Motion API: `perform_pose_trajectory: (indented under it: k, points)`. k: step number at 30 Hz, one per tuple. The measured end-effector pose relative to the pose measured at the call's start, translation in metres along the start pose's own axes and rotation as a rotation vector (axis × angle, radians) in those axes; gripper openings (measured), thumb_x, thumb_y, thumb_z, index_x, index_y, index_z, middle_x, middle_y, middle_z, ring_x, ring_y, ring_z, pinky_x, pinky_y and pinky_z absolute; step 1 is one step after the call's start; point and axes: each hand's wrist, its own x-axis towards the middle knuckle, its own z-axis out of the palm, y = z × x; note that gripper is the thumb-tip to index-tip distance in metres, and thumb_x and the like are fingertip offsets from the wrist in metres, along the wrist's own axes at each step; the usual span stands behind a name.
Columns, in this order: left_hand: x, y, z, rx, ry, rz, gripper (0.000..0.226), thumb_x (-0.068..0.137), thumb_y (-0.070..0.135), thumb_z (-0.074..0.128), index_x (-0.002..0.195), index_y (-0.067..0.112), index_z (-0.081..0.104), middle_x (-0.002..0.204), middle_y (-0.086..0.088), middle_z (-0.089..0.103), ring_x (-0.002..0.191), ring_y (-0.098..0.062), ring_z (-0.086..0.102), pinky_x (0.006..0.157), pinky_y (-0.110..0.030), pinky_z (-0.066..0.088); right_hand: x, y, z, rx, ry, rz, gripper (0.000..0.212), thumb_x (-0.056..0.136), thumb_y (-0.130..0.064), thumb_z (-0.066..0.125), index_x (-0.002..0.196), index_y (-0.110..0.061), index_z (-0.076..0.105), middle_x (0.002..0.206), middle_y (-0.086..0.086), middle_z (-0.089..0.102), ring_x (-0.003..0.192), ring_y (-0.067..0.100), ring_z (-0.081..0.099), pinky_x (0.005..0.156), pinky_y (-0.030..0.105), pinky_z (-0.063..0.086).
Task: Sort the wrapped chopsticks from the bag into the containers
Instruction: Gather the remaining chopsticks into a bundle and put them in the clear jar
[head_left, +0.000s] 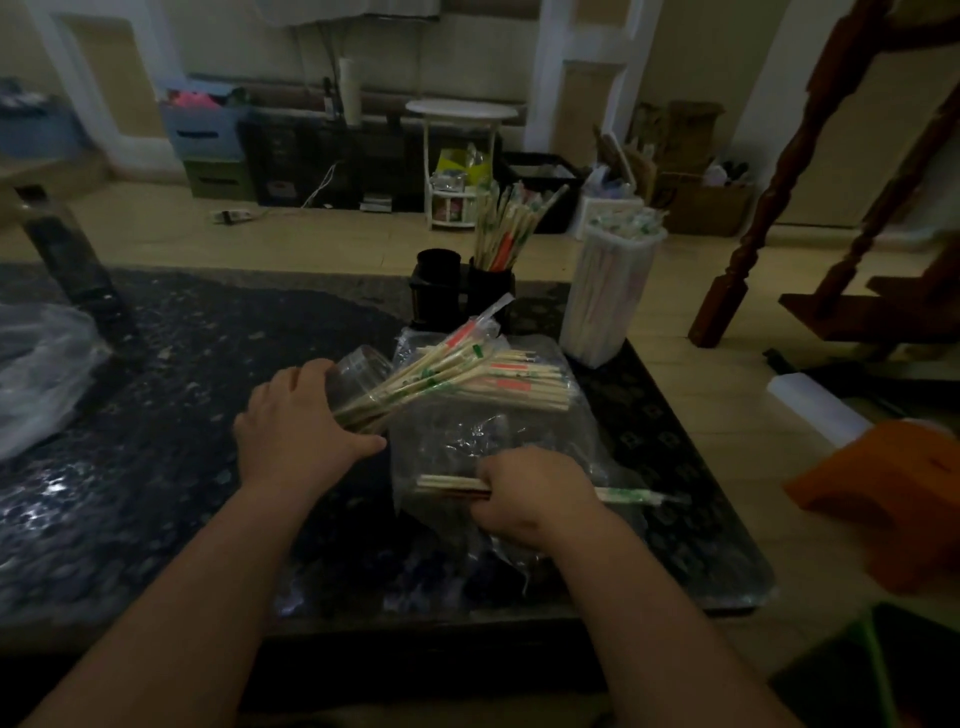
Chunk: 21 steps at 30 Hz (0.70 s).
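Dark granite table (156, 415): left hand (296, 431) grip wraps clear jar (358, 379); right hand (535, 493) grip pinches wrapped chopsticks (452, 483).

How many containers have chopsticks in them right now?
3: the clear jar tilted in the left hand, the black cup at the back, and the tall white tub to its right. The other black cup is too dark inside to tell.

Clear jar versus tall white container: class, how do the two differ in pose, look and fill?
The clear jar is tipped over, gripped by the left hand; the tall white container stands upright, untouched. The clear jar is see-through; the tall white container is milky. The jar's chopsticks fan out loosely; the container's are packed to the rim. Both hold wrapped chopsticks.
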Motion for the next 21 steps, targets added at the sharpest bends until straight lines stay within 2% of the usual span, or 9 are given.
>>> perform_pose_trajectory:
  k: [4, 7, 10, 13, 15, 17, 19, 21]
  points:
    - [0.001, -0.001, 0.003, 0.012, 0.001, -0.018, 0.097, 0.061, 0.063, 0.082, 0.14, 0.028, 0.037, 0.133, -0.006, 0.054, 0.121, -0.032, 0.049, 0.095, -0.047, 0.04, -0.009, -0.011, -0.026, -0.044, 0.107, -0.072, 0.019, 0.083, -0.042, 0.057, 0.083, -0.022, 0.059, 0.076, -0.001, 0.052, 0.072, 0.025, 0.051, 0.063, 0.032, 0.038]
    - [0.002, -0.001, 0.005, 0.021, 0.003, -0.032, 0.096, 0.059, 0.064, 0.081, 0.138, 0.029, 0.038, 0.128, -0.005, 0.057, 0.116, -0.031, 0.052, 0.092, -0.045, 0.041, -0.014, -0.02, -0.04, -0.054, 0.195, -0.141, 0.016, 0.086, -0.041, 0.055, 0.08, -0.027, 0.05, 0.075, -0.003, 0.048, 0.074, 0.023, 0.05, 0.064, 0.032, 0.036]
    - [0.003, -0.002, 0.005, 0.036, -0.018, -0.03, 0.09, 0.062, 0.062, 0.079, 0.136, 0.029, 0.04, 0.126, -0.006, 0.057, 0.114, -0.032, 0.051, 0.09, -0.044, 0.039, -0.016, -0.025, -0.047, -0.022, 0.369, -0.182, 0.016, 0.088, -0.044, 0.052, 0.083, -0.028, 0.051, 0.084, -0.002, 0.058, 0.075, 0.021, 0.046, 0.065, 0.032, 0.033]
    - [0.003, -0.003, 0.004, 0.016, -0.039, -0.021, 0.086, 0.063, 0.06, 0.08, 0.133, 0.028, 0.042, 0.121, -0.008, 0.057, 0.111, -0.033, 0.052, 0.086, -0.042, 0.037, -0.01, -0.024, -0.045, 0.023, 0.55, -0.229, 0.023, 0.088, -0.043, 0.055, 0.074, -0.03, 0.043, 0.075, -0.006, 0.053, 0.07, 0.02, 0.048, 0.059, 0.03, 0.027]
    - [0.002, -0.002, 0.003, -0.001, -0.04, -0.026, 0.086, 0.062, 0.058, 0.082, 0.133, 0.027, 0.043, 0.122, -0.007, 0.058, 0.112, -0.032, 0.052, 0.087, -0.041, 0.036, -0.003, -0.022, -0.037, 0.045, 0.654, -0.278, 0.025, 0.084, -0.038, 0.063, 0.069, -0.029, 0.046, 0.067, -0.006, 0.056, 0.063, 0.02, 0.054, 0.053, 0.026, 0.023]
    - [0.002, -0.001, 0.003, -0.004, -0.044, -0.046, 0.087, 0.061, 0.058, 0.083, 0.132, 0.028, 0.044, 0.124, -0.006, 0.057, 0.114, -0.031, 0.051, 0.09, -0.041, 0.036, 0.003, -0.02, -0.031, 0.116, 0.8, -0.324, 0.018, 0.081, -0.034, 0.063, 0.071, -0.023, 0.054, 0.066, -0.003, 0.059, 0.059, 0.018, 0.051, 0.055, 0.024, 0.026]
    - [0.003, -0.001, 0.004, 0.013, -0.038, -0.058, 0.088, 0.059, 0.06, 0.083, 0.132, 0.029, 0.044, 0.123, -0.005, 0.057, 0.115, -0.03, 0.051, 0.091, -0.042, 0.037, 0.009, -0.017, -0.025, 0.159, 0.915, -0.361, 0.018, 0.082, -0.034, 0.054, 0.077, -0.017, 0.057, 0.073, 0.0, 0.059, 0.065, 0.017, 0.048, 0.058, 0.028, 0.032]
    - [0.005, -0.002, 0.005, 0.028, -0.031, -0.059, 0.089, 0.059, 0.063, 0.082, 0.132, 0.03, 0.042, 0.124, -0.004, 0.056, 0.116, -0.029, 0.05, 0.092, -0.042, 0.037, 0.013, -0.015, -0.023, 0.147, 0.999, -0.341, 0.022, 0.084, -0.034, 0.053, 0.083, -0.014, 0.061, 0.084, 0.003, 0.058, 0.075, 0.019, 0.047, 0.065, 0.032, 0.037]
